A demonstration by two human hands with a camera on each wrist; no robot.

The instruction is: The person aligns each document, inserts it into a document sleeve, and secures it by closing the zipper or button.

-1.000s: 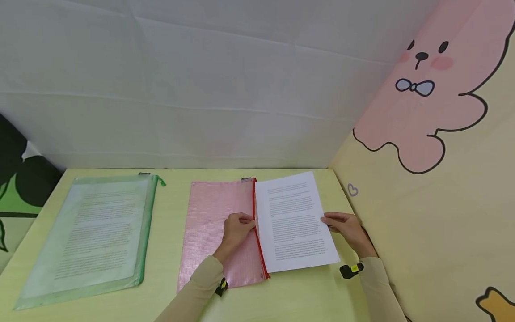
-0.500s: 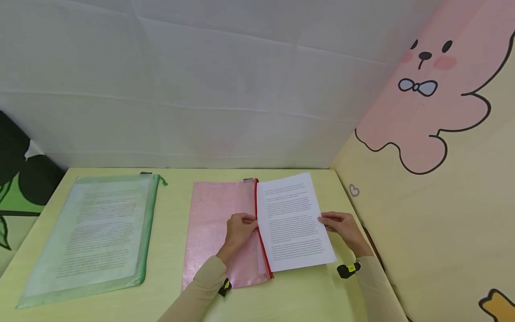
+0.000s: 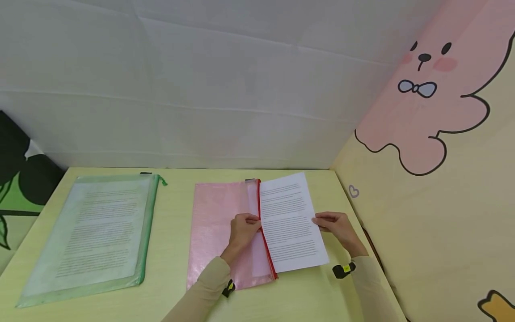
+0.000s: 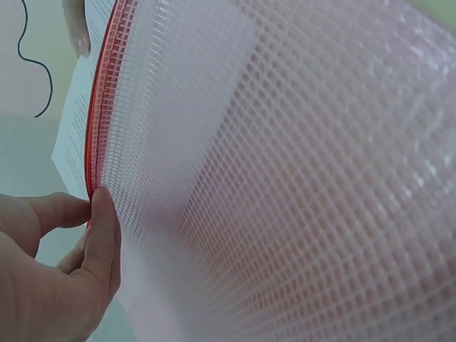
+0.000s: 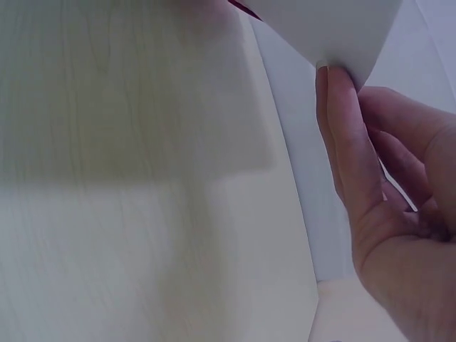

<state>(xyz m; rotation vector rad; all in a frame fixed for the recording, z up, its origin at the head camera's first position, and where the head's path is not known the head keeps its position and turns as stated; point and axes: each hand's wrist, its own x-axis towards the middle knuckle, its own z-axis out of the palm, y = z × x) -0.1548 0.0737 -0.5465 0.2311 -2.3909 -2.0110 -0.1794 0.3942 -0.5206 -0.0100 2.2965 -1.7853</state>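
A pink mesh zipper pouch (image 3: 217,223) with a red zipper edge lies in the middle of the table. My left hand (image 3: 244,230) pinches the pouch's red opening edge between thumb and fingers, as the left wrist view also shows. Printed paper (image 3: 289,223) sticks out of that opening to the right, tilted a little. Its left part shows faintly through the mesh. My right hand (image 3: 335,228) pinches the paper's right edge. In the right wrist view the fingers (image 5: 349,135) hold the paper (image 5: 335,28) raised above the table.
A green zipper pouch (image 3: 96,232) with a printed sheet inside lies on the left of the pale yellow table (image 3: 169,250). A white backdrop (image 3: 201,89) stands behind the table. A cartoon-printed wall (image 3: 434,201) rises along the right edge.
My right hand has moved left with the paper, which has slid further into the pink pouch. My left hand keeps its pinch on the opening edge, shifting slightly right with the pouch.
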